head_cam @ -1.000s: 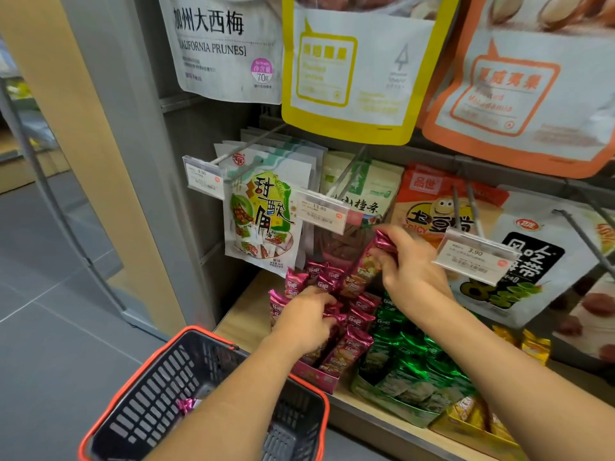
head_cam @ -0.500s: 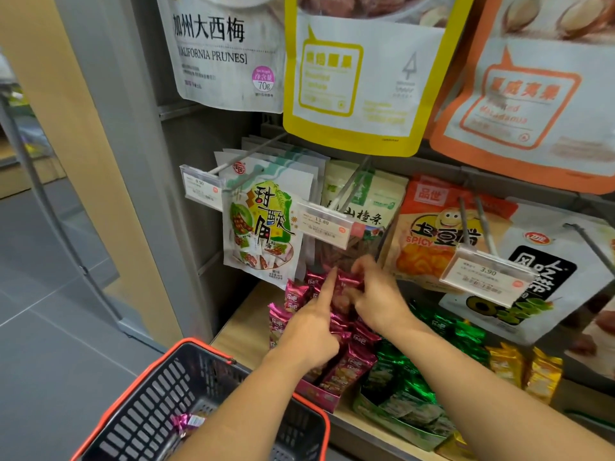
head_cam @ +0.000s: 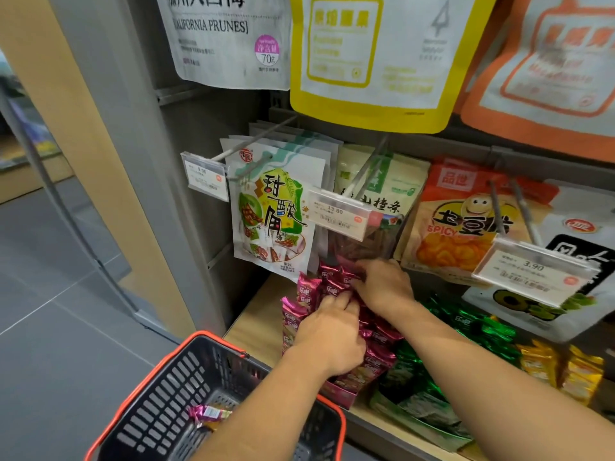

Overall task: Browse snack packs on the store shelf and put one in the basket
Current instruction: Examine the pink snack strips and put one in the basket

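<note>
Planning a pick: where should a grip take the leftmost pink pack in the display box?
Pinch the leftmost pink pack by its crimped top edge, from above-left. It stands upright, that flat fin free on top; other packs and the left hand crowd its right side, while bare shelf lies to its left.

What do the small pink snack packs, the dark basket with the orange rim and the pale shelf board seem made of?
The small pink snack packs look like metallised plastic film: glossy, crinkled, with bright glints. The dark basket with the orange rim seems moulded plastic, matt, with slotted walls. The pale shelf board looks like wood or wood-look laminate, matt.
</note>
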Motion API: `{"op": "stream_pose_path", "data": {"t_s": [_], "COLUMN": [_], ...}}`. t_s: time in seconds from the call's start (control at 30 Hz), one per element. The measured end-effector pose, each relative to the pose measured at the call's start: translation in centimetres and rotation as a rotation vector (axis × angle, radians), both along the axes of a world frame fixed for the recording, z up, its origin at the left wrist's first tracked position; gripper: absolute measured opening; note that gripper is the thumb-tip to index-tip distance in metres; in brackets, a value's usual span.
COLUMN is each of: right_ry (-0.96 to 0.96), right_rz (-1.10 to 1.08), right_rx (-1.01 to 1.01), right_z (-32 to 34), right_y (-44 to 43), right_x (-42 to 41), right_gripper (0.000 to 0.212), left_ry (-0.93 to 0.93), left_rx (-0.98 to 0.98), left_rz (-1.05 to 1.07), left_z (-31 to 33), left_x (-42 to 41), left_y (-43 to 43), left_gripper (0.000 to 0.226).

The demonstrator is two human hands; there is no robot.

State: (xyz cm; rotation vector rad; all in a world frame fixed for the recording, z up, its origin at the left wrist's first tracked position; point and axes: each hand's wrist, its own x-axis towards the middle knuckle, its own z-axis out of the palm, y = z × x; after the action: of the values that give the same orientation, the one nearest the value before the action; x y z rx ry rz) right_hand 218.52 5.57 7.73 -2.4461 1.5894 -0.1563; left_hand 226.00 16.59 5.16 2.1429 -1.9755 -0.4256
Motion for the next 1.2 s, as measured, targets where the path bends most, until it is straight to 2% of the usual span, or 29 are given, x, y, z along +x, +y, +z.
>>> {"op": "stream_pose_path", "data": {"t_s": [0.1, 0.17, 0.23, 0.43, 0.5, 0.53, 0.6, 0.73, 0.8, 0.87, 0.97, 1.03, 1.07, 1.13, 1.17, 1.2], "right_ry": [0.086, 0.029, -0.107, -0.247, -0.307, -0.321, -0.367, -0.511, -0.551, -0.576, -0.634, -0.661, -0.667, -0.672, -0.691, -0.725], "right_rz": [-0.045, -0.022, 0.025, 0.358, 0.457, 0.479, 0.531, 0.502, 0.511, 0.513, 0.434, 0.398, 0.391, 0.386, 0.392, 0.393], "right_rx": [-0.073, -0.161, -0.235, -0.4, -0.406, -0.44, -0.481, -0.445, -0.573, -0.697, -0.633, -0.569, -0.537, -0.442, -0.374, -0.299], "right_z": [-0.5, -0.5, 0.4, 5.2, 7.1, 8.3, 9.9, 11.5, 11.6, 11.2, 10.9, 10.7, 10.5, 10.1, 10.0, 9.8], "right_y": [-0.3, 0.1, 1.2, 6.5, 9.1, 10.5, 12.8, 16.1, 17.2, 18.0, 18.7, 19.3, 19.6, 20.5, 20.8, 21.1], "right_x": [0.4, 0.2, -0.5, -3.8, -5.5, -6.3, -8.2, -10.8, -11.6, -12.3, -12.4, -12.2, -12.0, -11.4, -11.0, -10.7], "right_gripper": [0.02, 0.017, 0.02, 0.031, 0.045, 0.046, 0.039, 0.035, 0.024, 0.025, 0.03, 0.026, 0.021, 0.013, 0.015, 0.019], "left_ry": [0.046, 0.044, 0.024, 0.084, 0.083, 0.084, 0.087, 0.076, 0.011, -0.045, -0.14, -0.191, -0.133, 0.197, 0.352, 0.424], "left_rx": [0.016, -0.005, -0.021, -0.031, -0.078, -0.106, -0.151, -0.236, -0.165, -0.027, 0.071, 0.076, 0.087, 0.132, 0.123, 0.083], "left_rz": [-0.023, -0.022, -0.024, -0.009, 0.004, 0.003, -0.002, 0.017, 0.015, 0.04, 0.11, 0.165, 0.161, 0.106, 0.06, 0.028], "left_z": [-0.3, -0.6, -0.8, -0.9, -0.6, -0.3, 0.5, 2.7, 4.1, 5.8, 8.9, 10.9, 11.5, 12.5, 12.7, 12.8], "left_x": [0.1, 0.3, 0.5, 0.1, 0.0, 0.1, 0.2, 1.1, 1.9, 2.7, 3.6, 3.6, 3.2, 1.3, 0.1, -0.9], "left_y": [0.2, 0.4, 0.5, 0.6, 0.7, 0.8, 1.4, 3.7, 5.2, 7.0, 10.3, 12.6, 13.6, 15.5, 16.2, 16.8], "left_gripper": [0.067, 0.067, 0.067, 0.067, 0.058, 0.054, 0.044, 0.023, 0.024, 0.024, 0.017, 0.027, 0.032, 0.041, 0.044, 0.042]}}
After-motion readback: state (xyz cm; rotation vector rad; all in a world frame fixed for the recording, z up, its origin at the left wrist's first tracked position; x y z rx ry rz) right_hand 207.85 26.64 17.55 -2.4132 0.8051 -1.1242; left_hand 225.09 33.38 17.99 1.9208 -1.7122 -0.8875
